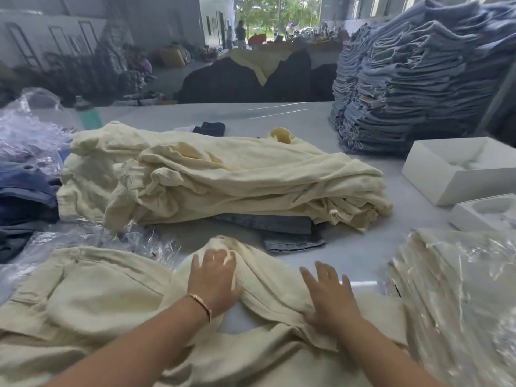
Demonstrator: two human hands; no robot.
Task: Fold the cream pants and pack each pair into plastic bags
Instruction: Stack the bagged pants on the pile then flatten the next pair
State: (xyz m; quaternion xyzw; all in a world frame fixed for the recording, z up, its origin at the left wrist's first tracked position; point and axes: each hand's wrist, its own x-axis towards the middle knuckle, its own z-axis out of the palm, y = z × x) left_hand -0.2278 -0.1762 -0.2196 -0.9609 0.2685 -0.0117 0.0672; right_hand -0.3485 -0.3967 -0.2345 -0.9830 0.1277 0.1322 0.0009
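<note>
Cream pants (92, 297) spread on table (349, 247) nearest the person; left hand (213, 280) flat on a bunched fold, fingers straight and slightly apart; right hand (331, 296) pressing fabric, fingers splayed; unfolded cream pile (223, 177) behind; bagged pairs (458, 297) at right.

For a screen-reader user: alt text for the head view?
Both hands, left hand and right hand, press flat on cream pants spread on a table. Behind lies an unfolded cream pile; bagged pants sit right.
</note>
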